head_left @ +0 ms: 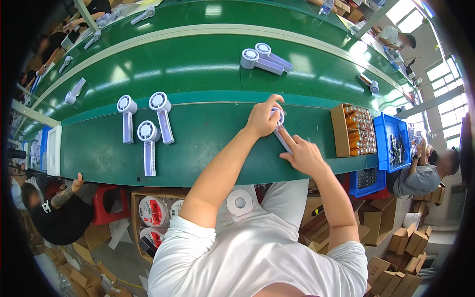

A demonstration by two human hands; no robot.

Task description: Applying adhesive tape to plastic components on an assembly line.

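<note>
A pale lilac handheld fan lies slantwise on the green workbench in front of me. My left hand is closed round its round head, hiding much of the grille. On the open handle, my right hand presses with its index finger, and the thumb is by the handle's lower end. Whether a battery sits under that finger I cannot make out. To the left are three more lilac fans, one at the back, one beside it and one closer to me, their handles pointing toward me.
A carton of orange cylindrical batteries stands right of my hands, beside a blue bin of dark parts. Beyond the bench, a green conveyor carries several fans. A tape roll rests at my lap. Co-workers sit left and right.
</note>
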